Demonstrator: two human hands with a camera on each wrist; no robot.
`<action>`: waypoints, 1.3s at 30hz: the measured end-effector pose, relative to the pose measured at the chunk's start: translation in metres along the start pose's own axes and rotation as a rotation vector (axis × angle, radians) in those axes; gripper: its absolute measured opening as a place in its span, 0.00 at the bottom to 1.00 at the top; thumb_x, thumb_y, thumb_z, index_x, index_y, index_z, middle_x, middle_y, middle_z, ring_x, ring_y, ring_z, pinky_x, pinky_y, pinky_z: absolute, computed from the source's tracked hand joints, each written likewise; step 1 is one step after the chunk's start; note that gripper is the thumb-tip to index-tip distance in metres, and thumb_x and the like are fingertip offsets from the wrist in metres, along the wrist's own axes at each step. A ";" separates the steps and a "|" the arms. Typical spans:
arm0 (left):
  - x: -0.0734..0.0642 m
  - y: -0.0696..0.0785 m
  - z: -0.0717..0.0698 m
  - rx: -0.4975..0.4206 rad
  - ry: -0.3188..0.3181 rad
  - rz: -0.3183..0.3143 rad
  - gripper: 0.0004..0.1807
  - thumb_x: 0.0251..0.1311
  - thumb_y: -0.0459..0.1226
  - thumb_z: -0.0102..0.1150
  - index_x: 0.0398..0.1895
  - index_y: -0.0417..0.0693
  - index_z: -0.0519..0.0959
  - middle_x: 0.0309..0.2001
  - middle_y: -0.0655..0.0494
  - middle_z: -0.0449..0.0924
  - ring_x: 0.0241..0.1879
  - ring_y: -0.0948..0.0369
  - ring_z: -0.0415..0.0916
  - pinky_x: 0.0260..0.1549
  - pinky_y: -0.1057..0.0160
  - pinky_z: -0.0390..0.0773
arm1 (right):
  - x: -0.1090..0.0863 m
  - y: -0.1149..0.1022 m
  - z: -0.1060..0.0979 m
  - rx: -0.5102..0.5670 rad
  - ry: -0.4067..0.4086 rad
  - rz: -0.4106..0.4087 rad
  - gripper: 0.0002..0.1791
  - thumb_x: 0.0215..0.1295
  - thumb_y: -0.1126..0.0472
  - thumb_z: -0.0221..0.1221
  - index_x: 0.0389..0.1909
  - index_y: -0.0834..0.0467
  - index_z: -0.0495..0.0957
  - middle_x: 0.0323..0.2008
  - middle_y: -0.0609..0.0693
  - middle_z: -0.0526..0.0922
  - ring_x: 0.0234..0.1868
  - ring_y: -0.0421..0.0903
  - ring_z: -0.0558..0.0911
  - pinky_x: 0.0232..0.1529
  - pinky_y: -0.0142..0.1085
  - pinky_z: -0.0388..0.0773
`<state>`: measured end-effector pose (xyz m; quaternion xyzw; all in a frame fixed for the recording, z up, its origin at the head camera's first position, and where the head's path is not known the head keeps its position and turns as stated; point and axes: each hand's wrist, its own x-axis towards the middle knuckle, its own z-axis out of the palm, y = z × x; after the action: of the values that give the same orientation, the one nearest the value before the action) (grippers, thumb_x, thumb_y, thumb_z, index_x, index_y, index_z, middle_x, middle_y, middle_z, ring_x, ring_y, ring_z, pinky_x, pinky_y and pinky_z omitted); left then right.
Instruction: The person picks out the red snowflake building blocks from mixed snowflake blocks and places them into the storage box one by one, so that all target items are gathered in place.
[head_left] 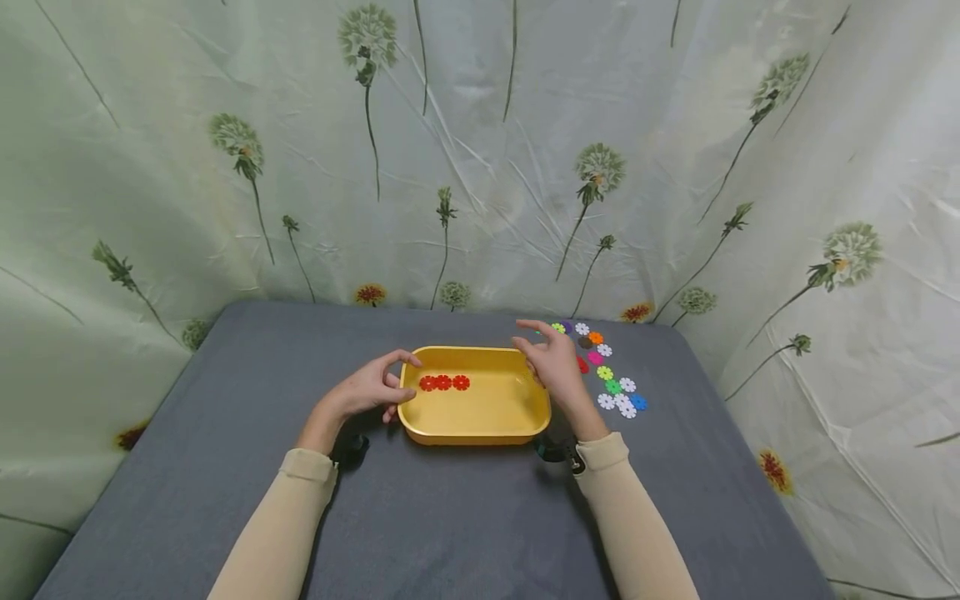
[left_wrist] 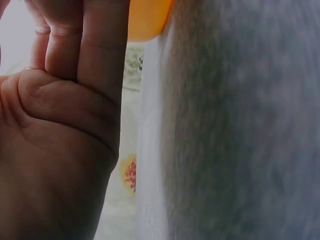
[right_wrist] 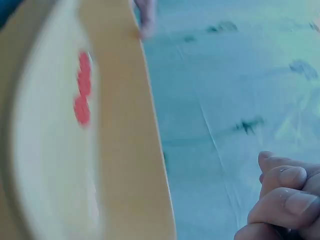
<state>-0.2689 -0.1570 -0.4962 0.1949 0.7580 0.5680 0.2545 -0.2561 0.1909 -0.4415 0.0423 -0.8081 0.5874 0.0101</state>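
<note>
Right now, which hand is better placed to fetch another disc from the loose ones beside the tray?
Probably the right hand: it's right next to the loose discs, whereas the left hand is at the opposite end of the yellow tray.

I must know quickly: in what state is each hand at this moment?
Left hand: holding the yellow tray at its left end.
Right hand: open, with nothing visible in its grasp.

Yellow tray's [head_left: 487, 412] middle open from above for my right hand [head_left: 557, 363]; red pieces [head_left: 444, 382] sit left, my left hand [head_left: 366, 388] blocks left rim.
</note>
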 end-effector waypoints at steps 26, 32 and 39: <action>-0.012 -0.005 -0.021 0.005 0.012 -0.029 0.30 0.72 0.32 0.62 0.72 0.39 0.61 0.19 0.57 0.80 0.15 0.62 0.75 0.24 0.63 0.83 | 0.010 0.083 -0.036 -0.371 0.023 0.212 0.26 0.64 0.53 0.73 0.62 0.56 0.83 0.13 0.44 0.73 0.12 0.39 0.68 0.17 0.29 0.69; -0.012 -0.005 -0.021 0.004 0.007 -0.030 0.30 0.72 0.31 0.62 0.72 0.39 0.61 0.19 0.57 0.80 0.15 0.62 0.75 0.24 0.64 0.83 | 0.011 0.082 -0.033 -0.440 0.006 0.218 0.25 0.65 0.53 0.73 0.61 0.58 0.83 0.13 0.44 0.74 0.12 0.39 0.69 0.17 0.30 0.69; -0.011 -0.006 -0.022 0.016 0.012 -0.024 0.30 0.72 0.31 0.62 0.71 0.38 0.61 0.18 0.57 0.79 0.15 0.62 0.74 0.24 0.64 0.83 | 0.012 0.079 -0.028 -0.601 0.045 0.154 0.23 0.65 0.53 0.73 0.54 0.64 0.87 0.27 0.53 0.85 0.19 0.41 0.76 0.23 0.31 0.71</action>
<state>-0.2732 -0.1820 -0.4955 0.1844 0.7663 0.5600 0.2552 -0.2751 0.2407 -0.5068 -0.0369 -0.9460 0.3219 -0.0045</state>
